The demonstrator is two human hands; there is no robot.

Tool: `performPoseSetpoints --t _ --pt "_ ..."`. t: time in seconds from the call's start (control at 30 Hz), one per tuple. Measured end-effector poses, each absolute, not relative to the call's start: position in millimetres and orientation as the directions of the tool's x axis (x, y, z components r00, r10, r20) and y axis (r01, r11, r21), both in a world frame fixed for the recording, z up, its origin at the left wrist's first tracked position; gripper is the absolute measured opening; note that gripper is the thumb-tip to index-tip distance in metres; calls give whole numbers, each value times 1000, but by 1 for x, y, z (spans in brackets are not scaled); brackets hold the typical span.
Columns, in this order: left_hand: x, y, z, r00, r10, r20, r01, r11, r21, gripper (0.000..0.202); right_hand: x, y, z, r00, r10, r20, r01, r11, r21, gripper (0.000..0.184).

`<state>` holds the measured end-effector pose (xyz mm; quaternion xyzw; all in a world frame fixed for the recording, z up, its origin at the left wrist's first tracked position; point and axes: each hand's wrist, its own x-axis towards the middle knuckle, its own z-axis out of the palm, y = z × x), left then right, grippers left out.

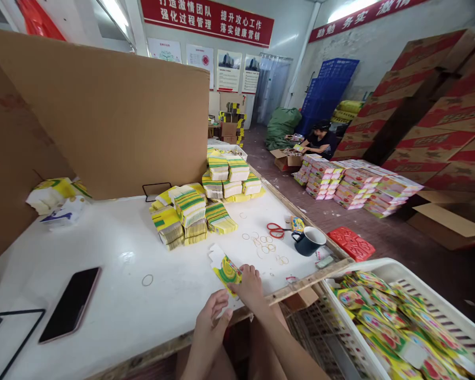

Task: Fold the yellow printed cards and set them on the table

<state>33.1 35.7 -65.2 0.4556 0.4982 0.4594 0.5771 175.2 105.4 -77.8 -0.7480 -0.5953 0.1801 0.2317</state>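
Observation:
A small yellow-green printed carton (226, 270) with white end flaps is at the table's near edge. My right hand (250, 285) grips its right side, the fingers bent over it. Close by on the left, my left hand (214, 316) is empty, its fingers apart and slightly curled, just short of the carton. Further back on the white table (114, 295) are stacked bundles of flat yellow-green cartons (190, 208). Rubber bands (263, 243) lie loose to the right of the bundles.
Right of the hands are red-handled scissors (276, 230), a dark mug (309, 241) and a white basket (383, 266) of filled cartons. A phone (71, 303) lies left. Cardboard (114, 116) stands behind; a person (322, 141) sits beyond stacked pink boxes (356, 184).

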Motion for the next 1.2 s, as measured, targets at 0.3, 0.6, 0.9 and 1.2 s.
performPoseSetpoints --t 0.3,0.6,0.9,1.2 --pt "14 37 -72 -59 976 -212 -115 204 972 43 177 106 -80 254 965 -58 590 -202 -781 20" --pt "25 51 -55 99 979 -177 -338 200 920 55 172 60 -50 85 975 -204 -15 -203 -979 44" --pt "37 47 -35 276 954 -114 -511 247 824 46 167 35 -23 -24 956 -294 -362 -282 -888 37" --pt "43 42 -39 112 970 -214 -482 241 842 31 168 31 -33 6 978 -207 -213 -201 -956 37"
